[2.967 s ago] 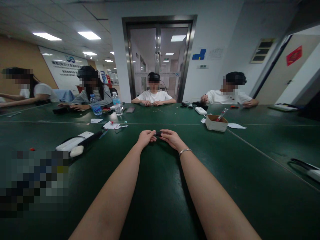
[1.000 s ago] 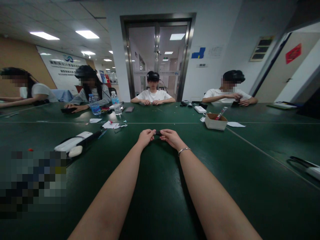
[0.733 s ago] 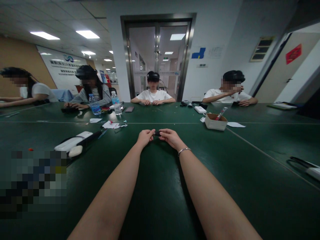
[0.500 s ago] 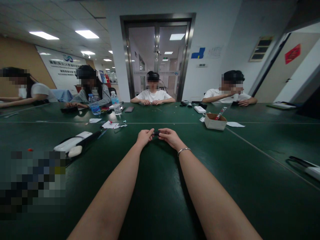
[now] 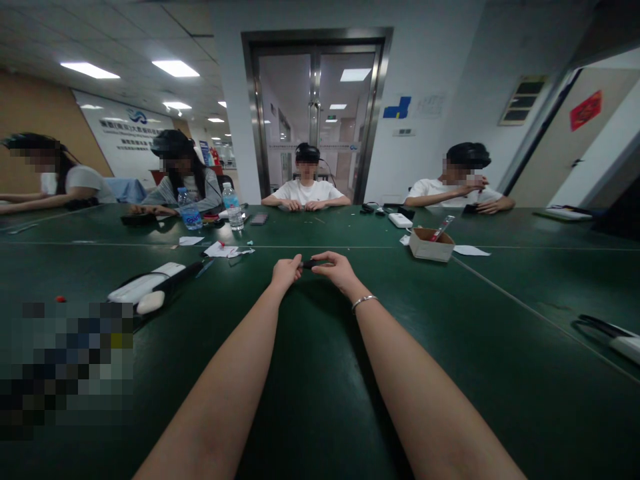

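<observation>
A small dark object (image 5: pixel 309 265) is held between my two hands above the green table (image 5: pixel 320 320), near the middle of the view. My left hand (image 5: pixel 287 274) pinches its left end between thumb and fingers. From the right, the thumb and forefinger of my right hand (image 5: pixel 337 271) close on its other end. A silver bracelet (image 5: pixel 365 303) circles my right wrist. What exactly the object is cannot be made out.
A white device with a dark cable (image 5: pixel 147 287) lies to the left. Beyond my hands are paper scraps (image 5: pixel 221 249), plastic bottles (image 5: pixel 234 213) and an open box (image 5: pixel 432 245) with something upright in it. Several people sit across the table.
Both hands have shifted slightly left with the dark object. The fingers of my right hand have slid toward its right end, and more of it shows.
</observation>
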Tool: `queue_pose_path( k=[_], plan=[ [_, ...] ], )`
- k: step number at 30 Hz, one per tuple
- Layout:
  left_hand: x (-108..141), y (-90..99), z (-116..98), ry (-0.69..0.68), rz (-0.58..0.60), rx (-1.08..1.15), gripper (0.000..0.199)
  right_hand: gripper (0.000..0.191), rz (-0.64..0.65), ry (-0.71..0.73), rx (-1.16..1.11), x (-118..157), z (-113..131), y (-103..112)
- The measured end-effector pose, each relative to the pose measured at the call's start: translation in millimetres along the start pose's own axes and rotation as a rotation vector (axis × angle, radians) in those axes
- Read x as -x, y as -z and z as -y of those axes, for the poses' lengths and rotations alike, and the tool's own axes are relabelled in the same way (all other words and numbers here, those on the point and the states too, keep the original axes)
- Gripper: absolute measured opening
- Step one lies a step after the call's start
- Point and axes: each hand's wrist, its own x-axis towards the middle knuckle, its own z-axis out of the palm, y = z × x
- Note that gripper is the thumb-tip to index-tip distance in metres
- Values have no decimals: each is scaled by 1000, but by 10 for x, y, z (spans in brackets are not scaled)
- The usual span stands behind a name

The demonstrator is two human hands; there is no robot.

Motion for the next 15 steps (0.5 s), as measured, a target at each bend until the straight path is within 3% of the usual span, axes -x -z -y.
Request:
queue_pose_path(
  k=[7, 11, 15],
  plan=[
    [13, -9, -57, 92, -12, 97, 40, 29, 8, 54, 172, -36, 93, -45],
    [12, 27, -78, 161, 12, 222, 39, 26, 46, 237, 349, -31, 240, -113],
    [7, 80, -84, 224, 104, 367, 39, 31, 188, 457, 488, 15, 461, -186]
  ],
)
